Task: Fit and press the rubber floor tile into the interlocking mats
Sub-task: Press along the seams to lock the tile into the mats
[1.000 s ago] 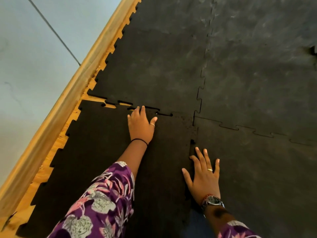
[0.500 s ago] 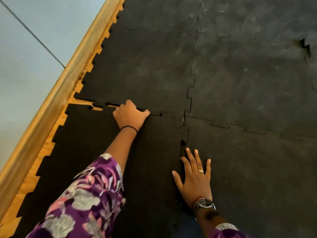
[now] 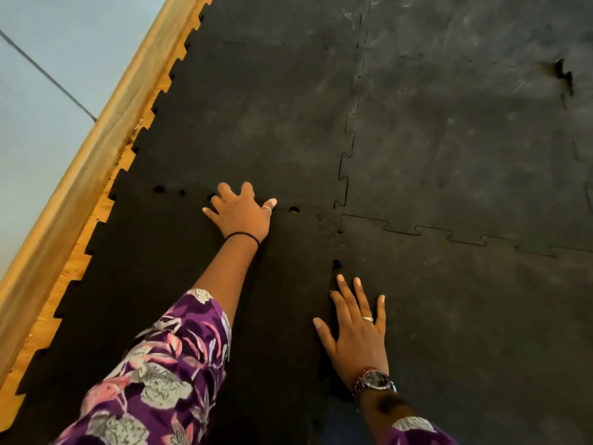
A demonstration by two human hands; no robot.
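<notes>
The black rubber floor tile (image 3: 154, 284) lies at lower left, its toothed far edge meeting the mat beyond it (image 3: 256, 107). My left hand (image 3: 239, 213) presses flat with spread fingers on that far seam, where a few small dark gaps still show. My right hand (image 3: 356, 329) lies flat, fingers apart, on the tile's right seam against the neighbouring mat (image 3: 465, 332). A small gap shows just beyond its fingertips. Neither hand holds anything.
A wooden skirting board (image 3: 96, 149) runs diagonally along the left, with a strip of bare wooden floor (image 3: 73, 268) showing between it and the tiles' teeth. Joined mats (image 3: 465, 123) fill the right and far side; one seam lifts at the upper right (image 3: 564, 75).
The gap along the far seam has closed to a few small holes. My left hand went from flat to curled at the edge to flat and spread again. My right hand stayed on the right seam.
</notes>
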